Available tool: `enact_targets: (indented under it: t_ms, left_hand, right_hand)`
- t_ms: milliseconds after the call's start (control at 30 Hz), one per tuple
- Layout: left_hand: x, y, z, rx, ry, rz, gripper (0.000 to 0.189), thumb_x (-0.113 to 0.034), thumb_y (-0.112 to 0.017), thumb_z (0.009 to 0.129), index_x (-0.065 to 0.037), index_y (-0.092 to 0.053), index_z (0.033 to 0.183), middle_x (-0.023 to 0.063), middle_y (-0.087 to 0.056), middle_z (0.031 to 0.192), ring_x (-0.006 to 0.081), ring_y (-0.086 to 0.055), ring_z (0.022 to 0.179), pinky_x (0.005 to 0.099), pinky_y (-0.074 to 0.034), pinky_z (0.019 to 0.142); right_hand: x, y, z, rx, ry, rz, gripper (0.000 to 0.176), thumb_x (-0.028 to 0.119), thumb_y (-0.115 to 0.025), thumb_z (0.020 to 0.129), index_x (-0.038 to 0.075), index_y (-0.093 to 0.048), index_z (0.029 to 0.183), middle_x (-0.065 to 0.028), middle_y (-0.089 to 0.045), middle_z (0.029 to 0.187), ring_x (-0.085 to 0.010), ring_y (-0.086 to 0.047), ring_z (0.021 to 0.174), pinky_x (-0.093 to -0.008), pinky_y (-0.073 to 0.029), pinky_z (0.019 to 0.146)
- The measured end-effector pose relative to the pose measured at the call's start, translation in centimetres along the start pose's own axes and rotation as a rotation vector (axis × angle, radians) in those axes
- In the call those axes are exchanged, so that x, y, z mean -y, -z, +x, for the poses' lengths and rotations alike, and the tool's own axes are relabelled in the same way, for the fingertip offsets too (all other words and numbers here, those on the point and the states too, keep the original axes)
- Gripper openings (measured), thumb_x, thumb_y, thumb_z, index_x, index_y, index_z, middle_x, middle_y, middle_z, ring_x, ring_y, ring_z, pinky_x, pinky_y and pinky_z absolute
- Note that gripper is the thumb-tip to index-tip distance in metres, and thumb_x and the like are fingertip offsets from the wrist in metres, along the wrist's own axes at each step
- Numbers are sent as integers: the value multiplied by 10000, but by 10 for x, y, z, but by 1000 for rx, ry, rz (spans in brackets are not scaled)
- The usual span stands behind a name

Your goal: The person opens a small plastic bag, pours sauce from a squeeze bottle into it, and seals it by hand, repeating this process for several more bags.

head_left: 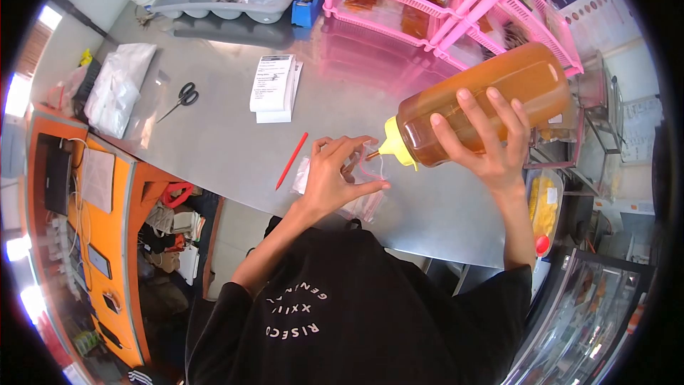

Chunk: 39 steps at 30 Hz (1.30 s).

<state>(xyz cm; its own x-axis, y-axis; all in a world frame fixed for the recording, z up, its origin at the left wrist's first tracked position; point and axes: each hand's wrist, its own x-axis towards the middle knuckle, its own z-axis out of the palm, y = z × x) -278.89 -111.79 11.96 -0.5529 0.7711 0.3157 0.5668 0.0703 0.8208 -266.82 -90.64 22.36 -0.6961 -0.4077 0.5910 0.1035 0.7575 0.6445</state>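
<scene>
My right hand (491,139) grips a large clear squeeze bottle (456,103) filled with amber-brown liquid. The bottle is tilted, its yellow cap (396,144) and nozzle pointing down to the left. At the nozzle's tip, my left hand (336,171) pinches a small clear plastic bag (372,164) by its mouth. Whether the tip is inside the bag or just at its opening is hard to make out. More clear plastic bags (365,207) with pinkish edges lie below my left hand at the table's near edge. A red pen (291,161) rests left of that hand.
On the steel table (214,135) lie black-handled scissors (182,99), a stack of printed slips (274,89) and a white plastic packet (121,89). Along the back stand a grey tray (214,3), a blue tape dispenser (308,7) and pink racks (427,36) with filled bags.
</scene>
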Motion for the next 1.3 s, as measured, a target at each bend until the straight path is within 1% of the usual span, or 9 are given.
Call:
enact_targets:
  t_ms: [100,300,600,800,900,933,1033,1233,1300]
  left_hand:
    - [-2,1,1,-16,-4,-4,639,-326,-880,549,-90,-622,1083,5,-656,781,146,-572,763,325,-310,829]
    - [-5,2,4,-51,-30,4,626,-339,-878,552,-103,-639,1081,-12,-635,745,134,-546,711,328,-302,835]
    - [-8,-3,8,-79,-58,-7,622,-347,-875,554,-106,-644,1079,-24,-628,715,121,-554,706,327,-301,832]
    - [-11,0,11,-61,-30,-50,625,-361,-877,549,-112,-646,1073,-20,-649,728,113,-559,698,318,-304,824]
    - [-16,3,12,-58,0,-101,606,-352,-866,584,-104,-633,1085,-28,-607,717,113,-565,690,335,-285,872]
    - [-16,2,12,-69,-1,-105,604,-351,-867,583,-104,-635,1082,-28,-607,719,113,-563,688,332,-287,869]
    - [-14,0,14,-101,-13,-106,599,-350,-869,580,-102,-639,1073,-27,-608,724,114,-557,683,326,-297,858]
    - [-13,-3,16,-133,54,-109,595,-297,-889,549,-100,-649,1057,11,-658,808,147,-564,788,323,-357,831]
    - [-13,-5,16,-131,92,-142,587,-268,-891,556,-82,-645,1056,33,-657,850,158,-576,811,324,-396,818]
  right_hand:
    - [-5,4,3,-16,-8,29,425,214,-731,761,351,-557,1123,29,-593,1226,-276,-529,1128,-424,-408,951]
    - [-12,8,-4,34,-47,35,429,223,-728,761,353,-559,1133,22,-584,1244,-276,-534,1125,-444,-398,978]
    - [-11,9,-15,158,-194,213,507,120,-729,710,290,-588,1167,-30,-565,1268,-316,-531,1122,-485,-400,972]
    - [8,-14,-30,73,-535,632,677,64,-802,600,136,-557,1227,-94,-553,1265,-327,-530,1132,-444,-413,973]
    - [31,-22,-37,102,-927,914,779,94,-852,555,69,-514,1256,-123,-554,1242,-304,-537,1131,-402,-427,961]
    - [39,-30,-44,110,-1014,898,845,135,-878,532,46,-484,1275,-135,-552,1221,-289,-545,1119,-385,-437,946]
    - [64,-61,-70,118,-1391,1059,906,142,-881,566,-4,-353,1288,-144,-501,1204,-252,-519,1124,-368,-438,943]
    - [102,-85,-89,-82,-1607,1001,953,142,-882,576,8,-298,1317,-153,-445,1255,-253,-470,1167,-390,-407,976]
    - [106,-72,-84,-69,-1497,705,962,131,-875,582,16,-276,1326,-157,-431,1267,-257,-473,1148,-390,-397,982]
